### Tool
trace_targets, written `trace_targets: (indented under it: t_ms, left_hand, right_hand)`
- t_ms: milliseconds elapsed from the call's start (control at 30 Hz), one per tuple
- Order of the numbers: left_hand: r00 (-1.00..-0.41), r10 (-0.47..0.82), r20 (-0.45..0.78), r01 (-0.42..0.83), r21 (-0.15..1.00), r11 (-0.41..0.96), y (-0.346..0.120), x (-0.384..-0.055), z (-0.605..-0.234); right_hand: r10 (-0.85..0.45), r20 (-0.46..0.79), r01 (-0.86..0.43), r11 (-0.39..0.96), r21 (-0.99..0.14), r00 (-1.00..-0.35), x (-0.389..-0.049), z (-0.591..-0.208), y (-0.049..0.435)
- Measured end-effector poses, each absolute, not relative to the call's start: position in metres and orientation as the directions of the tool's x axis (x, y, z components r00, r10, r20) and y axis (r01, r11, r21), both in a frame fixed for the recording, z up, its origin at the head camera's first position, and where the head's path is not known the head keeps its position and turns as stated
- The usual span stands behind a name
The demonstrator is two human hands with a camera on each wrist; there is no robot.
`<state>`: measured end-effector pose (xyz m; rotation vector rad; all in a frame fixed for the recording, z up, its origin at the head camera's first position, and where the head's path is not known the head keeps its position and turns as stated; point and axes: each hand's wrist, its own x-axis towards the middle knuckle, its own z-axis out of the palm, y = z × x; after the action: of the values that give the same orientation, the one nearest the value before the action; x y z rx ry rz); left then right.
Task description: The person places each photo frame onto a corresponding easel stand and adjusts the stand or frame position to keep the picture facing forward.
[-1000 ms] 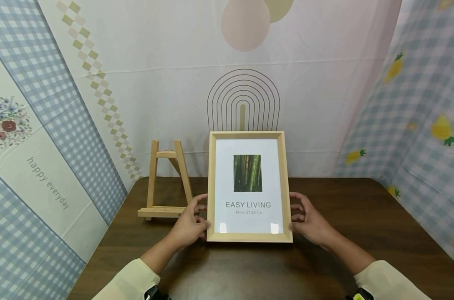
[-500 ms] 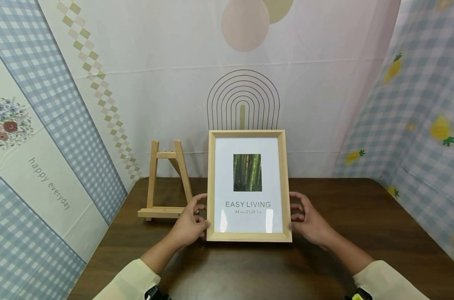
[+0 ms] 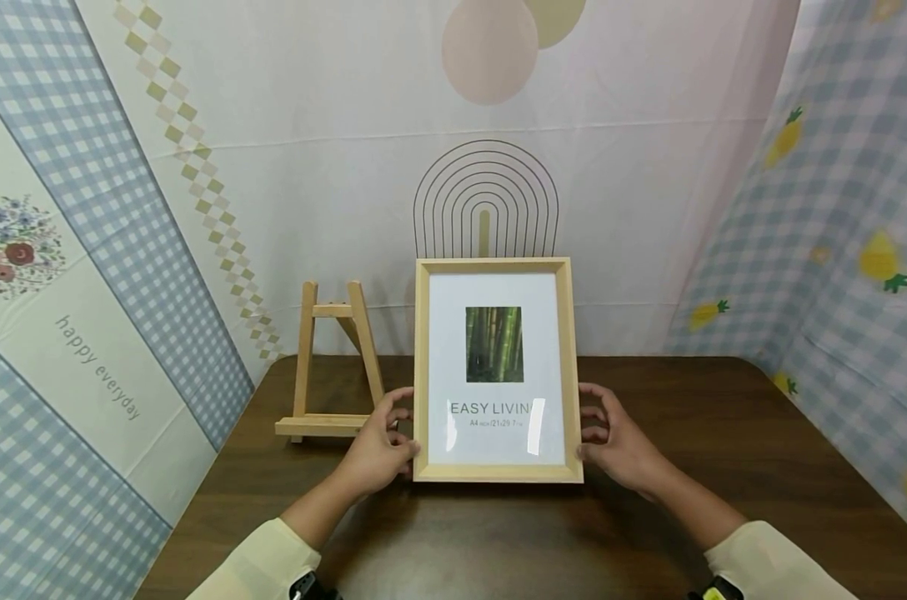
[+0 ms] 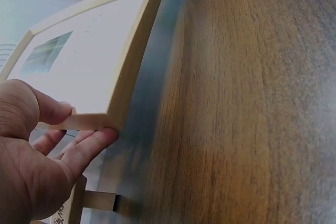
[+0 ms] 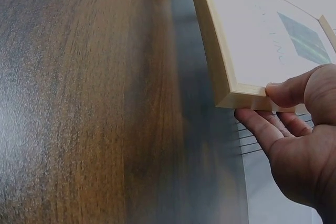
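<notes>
A light wooden picture frame [image 3: 571, 367] stands upright, leaning slightly back, in the middle of the head view. Behind its glazing is a white sheet with a bamboo photo and the words "EASY LIVING". My left hand [image 3: 379, 446] grips its left side near the bottom corner, thumb on the front edge and fingers along the side. On the opposite side my right hand [image 3: 624, 442] holds it the same way, as the right wrist view shows with the thumb [image 5: 286, 92] on the front. A small wooden easel [image 3: 326, 423] stands just left of the frame, behind my left hand.
The dark brown wooden table [image 3: 724, 467] extends in front of and beside the frame. A pale printed cloth [image 3: 633, 208] hangs behind it, with checked cloths [image 3: 859, 192] at the sides.
The picture frame has tilted slightly more upright, its top edge a little higher in view. Light reflections on the glazing have shifted up and grown. Both hands keep their hold.
</notes>
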<state>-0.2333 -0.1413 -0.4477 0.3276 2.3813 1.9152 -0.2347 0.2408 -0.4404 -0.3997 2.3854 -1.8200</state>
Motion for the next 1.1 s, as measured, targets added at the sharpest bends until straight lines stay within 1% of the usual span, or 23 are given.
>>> trace_targets:
  t_ms: [200,867,1100]
  left_hand:
    - [-0.968,0.229,0.099,0.148,0.967,0.209,-0.1431,-0.2332,-0.4487]
    - [-0.969,0.212,0.129,0.17,0.967,0.188,-0.1429,-0.2324,-0.445]
    - [-0.97,0.201,0.138,0.176,0.966,0.187,-0.1437,-0.2346,-0.4487]
  right_hand:
    - [-0.271,0.08,-0.154,0.264,-0.952,-0.959,-0.2332,-0.4404,0.2394]
    - [-0.264,0.112,-0.187,0.281,-0.941,-0.958,-0.2328,-0.4378,0.237]
    - [-0.258,0.117,-0.193,0.29,-0.937,-0.959,-0.2327,-0.4369,0.2356]
